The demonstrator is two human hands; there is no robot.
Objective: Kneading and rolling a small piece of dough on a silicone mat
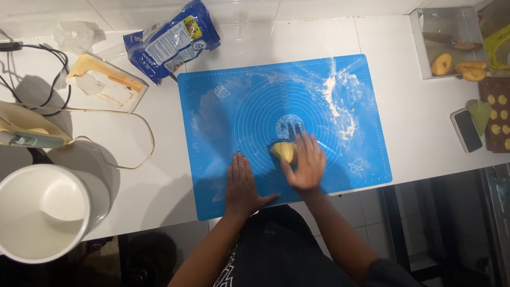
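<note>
Near the mat's [223, 133] front edge, right hand [304, 166], fingers flat, is pressing dough [284, 151]; left hand [243, 186], fingers spread, is pinning the mat. Unfloured patch risks sticking.

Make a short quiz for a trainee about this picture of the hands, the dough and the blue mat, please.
1. True or false: the right hand presses on the yellow dough.
2. Where does the left hand lie?
A. flat on the blue mat
B. inside the white bowl
C. on the blue bag
3. Fill in: the loose white flour lies on the mat's far ______ part, seen from the person.

Key
1. True: the palm covers part of the dough.
2. A: it lies flat, fingers spread, beside the dough without touching it.
3. Right.
</note>
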